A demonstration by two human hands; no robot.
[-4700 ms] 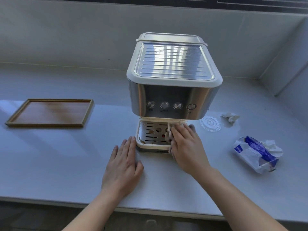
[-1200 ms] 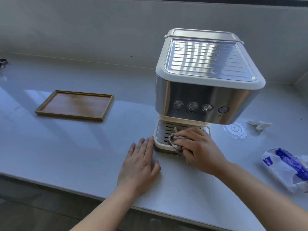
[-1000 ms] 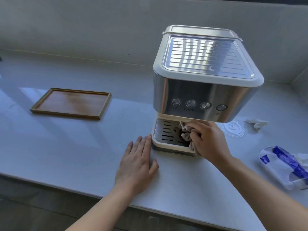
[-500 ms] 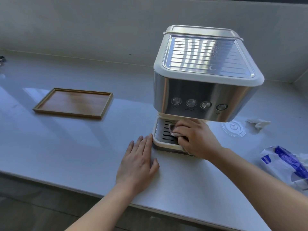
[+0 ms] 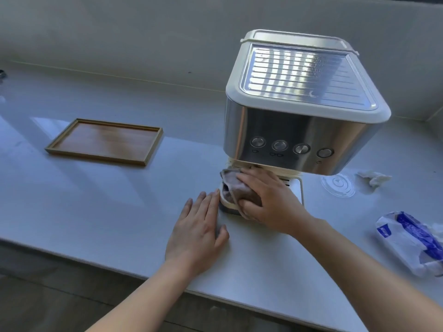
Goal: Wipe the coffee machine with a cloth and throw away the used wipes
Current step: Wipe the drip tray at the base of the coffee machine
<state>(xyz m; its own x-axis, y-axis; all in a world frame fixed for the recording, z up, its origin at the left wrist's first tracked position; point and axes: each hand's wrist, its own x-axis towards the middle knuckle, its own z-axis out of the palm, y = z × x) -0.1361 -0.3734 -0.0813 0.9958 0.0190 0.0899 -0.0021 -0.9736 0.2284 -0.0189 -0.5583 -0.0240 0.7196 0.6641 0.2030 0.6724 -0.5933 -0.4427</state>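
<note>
The coffee machine (image 5: pixel 299 125) stands on the pale grey counter (image 5: pixel 96 212), right of centre, close to the back wall. It has a brushed steel body, a cream rim round a ribbed metal top plate, a cream lid at the rear and four round buttons in a row along the front. Under the overhanging front sits its cream drip tray (image 5: pixel 297 190). A bunched, greyish cloth (image 5: pixel 233 185) lies on the tray's left front corner. The right hand (image 5: pixel 266 200) grips the cloth, fingers laid over it and thumb curled under its front edge. The left hand (image 5: pixel 199 231) lies flat on the counter with straight fingers and holds nothing. Its fingertips are right beside the tray corner; contact cannot be told.

Right of the machine are a clear plastic lid (image 5: pixel 338 185) and a crumpled white wipe (image 5: pixel 374 178). Nearer the front edge lies a blue and white wipe packet (image 5: pixel 412 240). A wooden tray (image 5: pixel 105 141) lies well to the left.
</note>
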